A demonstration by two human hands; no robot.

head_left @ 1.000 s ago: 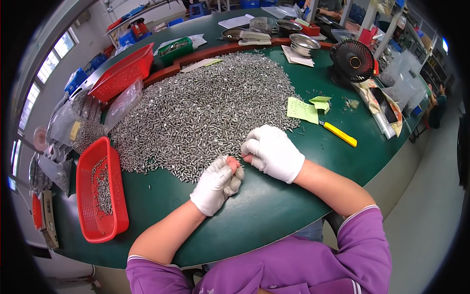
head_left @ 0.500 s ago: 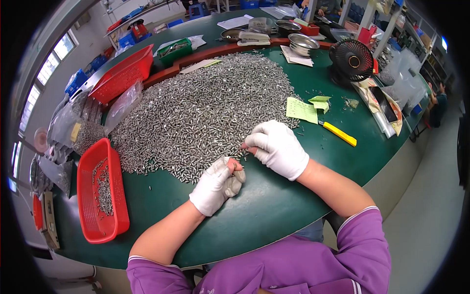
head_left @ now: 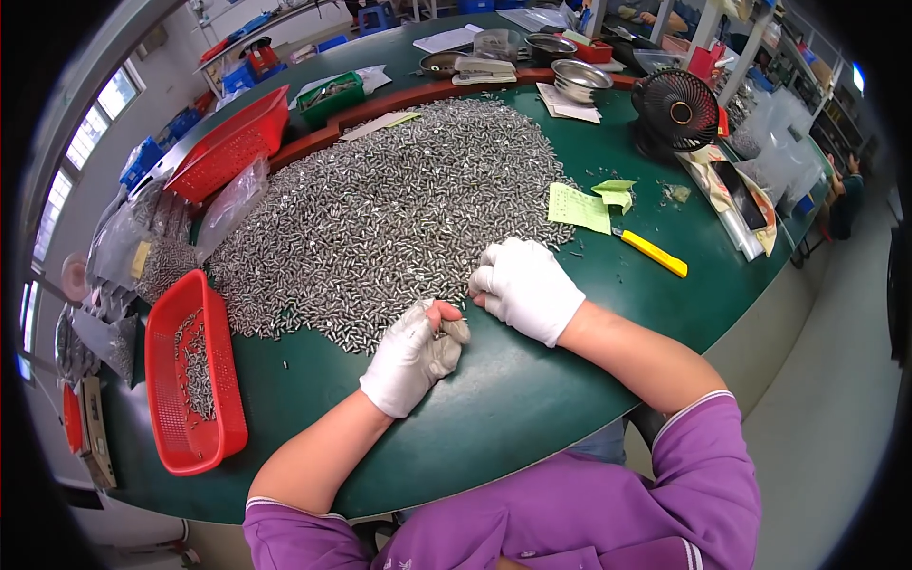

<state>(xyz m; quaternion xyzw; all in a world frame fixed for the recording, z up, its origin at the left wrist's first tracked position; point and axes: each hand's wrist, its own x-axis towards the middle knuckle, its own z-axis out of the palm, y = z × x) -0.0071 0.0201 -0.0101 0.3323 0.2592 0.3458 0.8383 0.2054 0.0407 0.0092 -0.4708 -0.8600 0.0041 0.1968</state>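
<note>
A broad heap of small silver metal pins point(head_left: 380, 209) covers the middle of the green table. My left hand point(head_left: 418, 356), in a white glove with bare fingertips, is curled at the heap's near edge, thumb and forefinger together; whatever lies inside is too small to make out. Just right of it, my right hand point(head_left: 527, 290), gloved the same way, bends over the heap's near right edge with its fingertips pinched downward. Its fingers hide what they grip, if anything. Left of the heap, a red perforated basket point(head_left: 231, 408) holds a smaller lot of the pins.
Another red basket point(head_left: 228, 152) and a green tray point(head_left: 332, 104) stand at the back left. On the right lie a yellow utility knife point(head_left: 654, 255) and a green paper note point(head_left: 578, 209), with a black fan point(head_left: 676, 110) behind. A wooden rail point(head_left: 356, 116) borders the heap's far side.
My right hand has turned down and its fingertips have lowered toward the table by the heap's edge. My left hand stays curled in nearly the same place. The view has shifted slightly.
</note>
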